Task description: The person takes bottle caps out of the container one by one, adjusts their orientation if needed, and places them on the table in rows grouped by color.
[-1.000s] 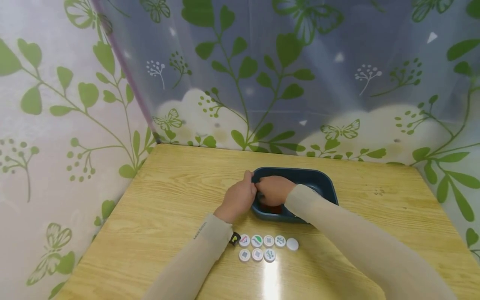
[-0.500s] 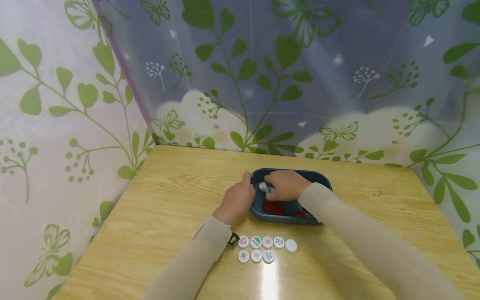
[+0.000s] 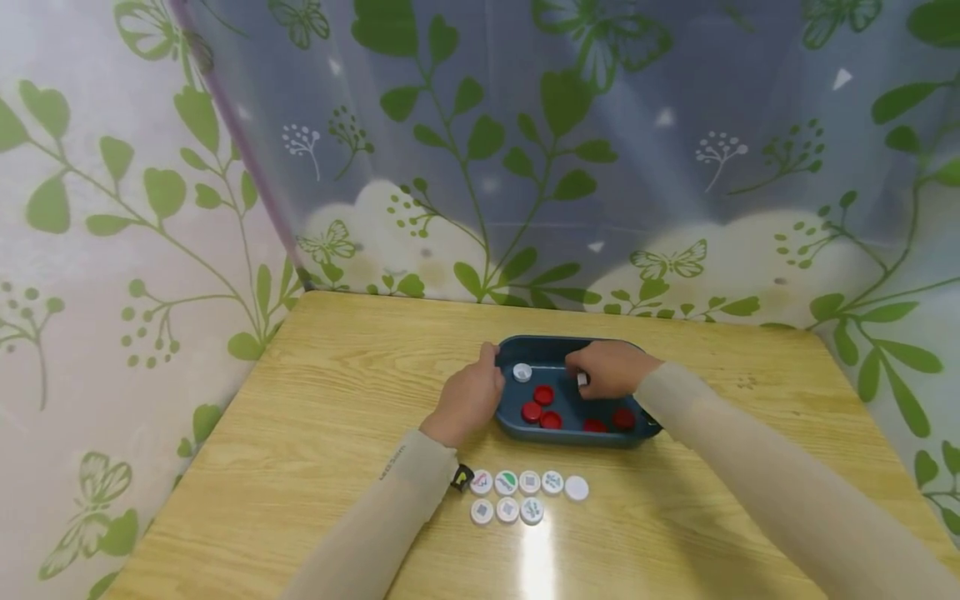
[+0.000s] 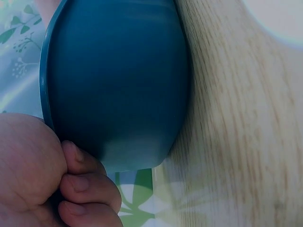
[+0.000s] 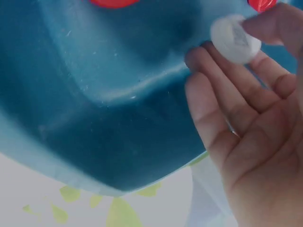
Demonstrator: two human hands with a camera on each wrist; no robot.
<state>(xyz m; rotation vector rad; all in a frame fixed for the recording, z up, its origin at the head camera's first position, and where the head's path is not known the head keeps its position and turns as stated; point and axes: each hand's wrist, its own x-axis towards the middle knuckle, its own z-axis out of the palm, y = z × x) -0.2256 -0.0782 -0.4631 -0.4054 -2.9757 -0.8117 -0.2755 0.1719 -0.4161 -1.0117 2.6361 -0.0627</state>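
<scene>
A dark blue plastic tray (image 3: 577,437) with rounded corners stands on the table. My left hand (image 3: 467,400) grips its left end; the left wrist view has those fingers curled at the rim (image 4: 44,85). Inside the tray's right half, my right hand (image 3: 613,369) pinches a white bottle cap (image 5: 235,39) between thumb and fingers. One white cap with a printed top (image 3: 522,372) lies at the tray's left end. Several red caps (image 3: 543,395) lie along the front of its floor, some with their hollow side up.
In front of the tray, white caps (image 3: 529,482) lie on the wooden table (image 3: 360,375) in two rows, several with printed tops. A plain white cap (image 3: 576,488) ends the upper row at the right. Behind the table hangs a leaf-patterned curtain (image 3: 480,208).
My right hand has moved from the tray's left end to its right half, uncovering a white cap and the red caps. It now pinches a white cap. The left hand keeps its grip.
</scene>
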